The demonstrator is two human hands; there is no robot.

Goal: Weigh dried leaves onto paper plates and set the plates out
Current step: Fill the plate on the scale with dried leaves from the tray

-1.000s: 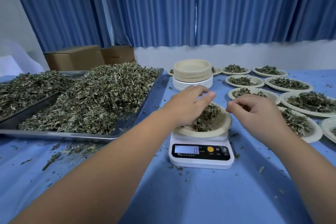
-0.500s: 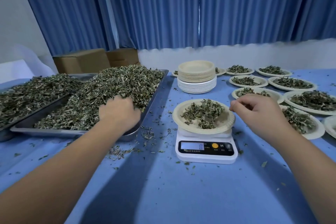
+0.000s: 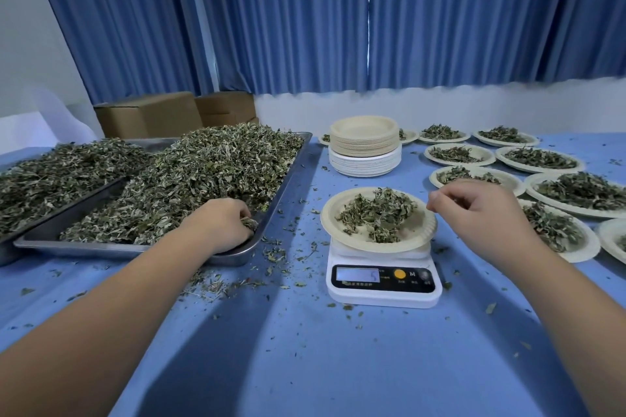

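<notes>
A person's left hand (image 3: 227, 223) gripped a pinch of dried grey-green leaves (image 3: 210, 173) in the steel tray's (image 3: 288, 176) near right corner. The round beige paper plate (image 3: 420, 234), thinly heaped, sat to its right on a white digital scale (image 3: 382, 284). The right hand (image 3: 474, 210), nearer, hovered curled at the rim; any pinch could not be told.

Blue pleated curtains (image 3: 305, 17), white wall (image 3: 440, 108), cardboard boxes (image 3: 152, 113)

Scale (image 3: 384, 284) display (image 3: 357, 274): one faint digit at the right end, apparently "5"; not certain.
Scale front panel, just right of the orange button (image 3: 400, 273): letter "M".
Small print under display and buttons: too small to read.
</notes>
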